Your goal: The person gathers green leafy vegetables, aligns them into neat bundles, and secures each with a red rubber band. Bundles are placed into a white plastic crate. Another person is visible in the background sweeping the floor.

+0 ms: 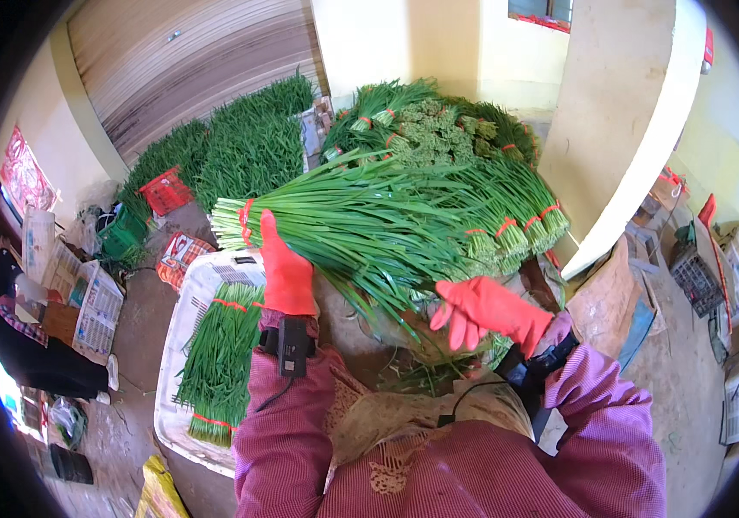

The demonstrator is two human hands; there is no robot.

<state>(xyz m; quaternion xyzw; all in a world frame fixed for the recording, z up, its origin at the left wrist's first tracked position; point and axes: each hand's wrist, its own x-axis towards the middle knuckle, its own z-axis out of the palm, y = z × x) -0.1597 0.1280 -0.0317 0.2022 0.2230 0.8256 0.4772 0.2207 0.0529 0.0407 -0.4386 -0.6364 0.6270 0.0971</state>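
My left hand (283, 269), in an orange-red rubber glove, is closed around a large bundle of long green leafy stalks (356, 220), just beside the red band near its pale cut ends. The leaves spread to the right over other bundles. My right hand (482, 311), gloved the same way, is beside the drooping leaf tips with its fingers partly curled; whether it touches a leaf I cannot tell. Below my left hand, a white plastic crate (172, 375) holds green bundles (220, 362) tied with red bands.
Banded green bundles (512, 226) and bunches with pale green buds (434, 133) are piled ahead. Loose greens (252, 149) lie by the shutter. A red basket (166, 191) and green basket (122, 233) stand left. A person (39, 330) is at far left; a pillar (622, 116) rises right.
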